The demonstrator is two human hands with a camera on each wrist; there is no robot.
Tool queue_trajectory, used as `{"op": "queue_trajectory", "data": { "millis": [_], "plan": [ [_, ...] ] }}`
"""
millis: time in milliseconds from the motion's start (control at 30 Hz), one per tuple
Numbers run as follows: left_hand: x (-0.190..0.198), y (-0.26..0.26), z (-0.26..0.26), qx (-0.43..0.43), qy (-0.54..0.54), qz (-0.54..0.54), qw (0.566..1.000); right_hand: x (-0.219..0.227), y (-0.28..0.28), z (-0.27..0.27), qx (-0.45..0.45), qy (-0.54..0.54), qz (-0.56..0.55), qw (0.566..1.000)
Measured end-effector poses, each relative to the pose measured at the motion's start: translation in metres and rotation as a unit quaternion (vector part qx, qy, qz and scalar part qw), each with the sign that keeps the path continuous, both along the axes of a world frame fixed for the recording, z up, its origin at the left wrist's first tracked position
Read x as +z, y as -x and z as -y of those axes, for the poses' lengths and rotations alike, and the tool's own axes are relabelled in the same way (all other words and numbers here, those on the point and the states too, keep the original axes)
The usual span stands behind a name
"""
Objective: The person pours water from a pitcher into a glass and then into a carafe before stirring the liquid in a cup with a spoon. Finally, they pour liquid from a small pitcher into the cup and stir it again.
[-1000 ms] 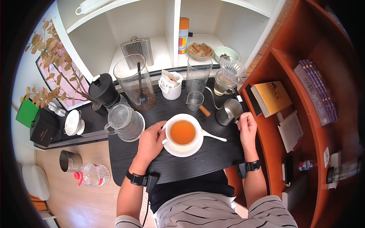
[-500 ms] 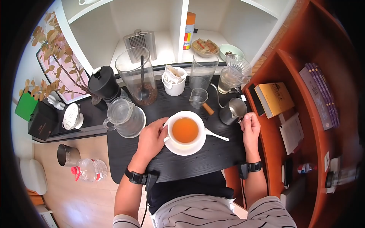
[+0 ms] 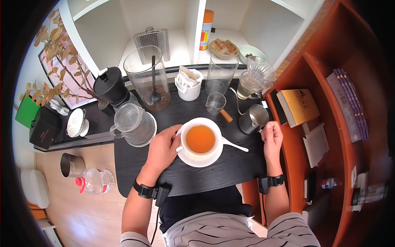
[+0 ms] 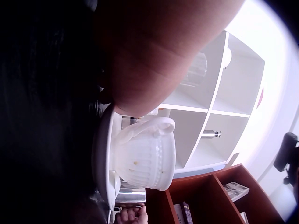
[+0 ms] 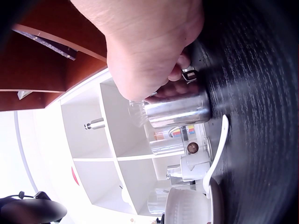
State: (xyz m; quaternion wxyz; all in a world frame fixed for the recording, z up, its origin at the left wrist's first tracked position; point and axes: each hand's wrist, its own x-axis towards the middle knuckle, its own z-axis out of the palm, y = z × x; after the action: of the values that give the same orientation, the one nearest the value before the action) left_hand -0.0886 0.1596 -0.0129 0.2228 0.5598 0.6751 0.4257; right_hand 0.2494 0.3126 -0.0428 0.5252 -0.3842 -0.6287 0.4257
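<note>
A white cup [image 3: 200,139] of amber tea stands on a white saucer [image 3: 201,163], with a white spoon [image 3: 238,145] at its right side. My left hand [image 3: 163,147] holds the saucer's left edge beside the cup handle; its fingertips are largely hidden. In the left wrist view, the ribbed cup [image 4: 147,156] sits upright just beyond the heel of my hand. My right hand [image 3: 272,138] grips the handle of a steel milk pitcher [image 3: 254,118], which stands upright on the black table. In the right wrist view, curled fingers [image 5: 175,73] meet the handle of the pitcher [image 5: 180,111].
A lidded glass pot [image 3: 133,123] stands left of my left hand. Behind the cup are a tall glass container of beans [image 3: 154,92], a white pot [image 3: 189,91], a small wood-handled glass [image 3: 216,105] and a glass dripper [image 3: 251,84]. A red-brown bookshelf [image 3: 288,173] borders the right side.
The head view has shifted slightly, so the table items sit a little higher and the shelf further right. Both hands stay at the saucer and the pitcher.
</note>
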Motion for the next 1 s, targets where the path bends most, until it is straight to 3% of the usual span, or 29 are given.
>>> {"op": "queue_trajectory", "data": {
  "millis": [1000],
  "plan": [
    [0.0006,0.0027,0.0019,0.000,0.012,0.004,1.000,0.0000,-0.0006,-0.0010,-0.002,0.010,0.000,1.000]
  ]
}}
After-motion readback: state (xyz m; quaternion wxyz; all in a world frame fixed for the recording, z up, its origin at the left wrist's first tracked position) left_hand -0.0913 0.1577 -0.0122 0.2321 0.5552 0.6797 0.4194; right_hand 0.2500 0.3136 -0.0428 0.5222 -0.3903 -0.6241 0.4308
